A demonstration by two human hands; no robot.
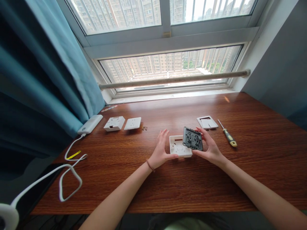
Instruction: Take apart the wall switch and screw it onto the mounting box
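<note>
Although the wooden desk [168, 188] carried several switch parts, only one set was in hand, and the work looked to me roughly midway: a switch taken apart, or not yet closed up. Taking the white mounting box [180, 146] as the landmark, the desk ran out on all sides of it, with the window rail [175, 79] well beyond it and the blue curtain [48, 73] far to its left. A white power bank [90, 124] lay well to the left of the box, its cable [69, 172] looping toward the near left edge. Between the power bank and the box sat a second white box [114, 123] and a white cover plate [132, 123], with small screws [144, 128] just beside that plate. The left hand [161, 150] was cupped against the box's left wall, fingers loosely spread, thumb at its near edge. The right hand [211, 147] pinched the dark grey switch module [192, 138], holding it tilted over the box's right side, apparently not seated. Behind and right of the box lay the white switch frame [207, 122], and further right a yellow-handled screwdriver [227, 133], untouched. By my judgement the module remained unfixed, the frame unfitted, and the screws undriven.
</note>
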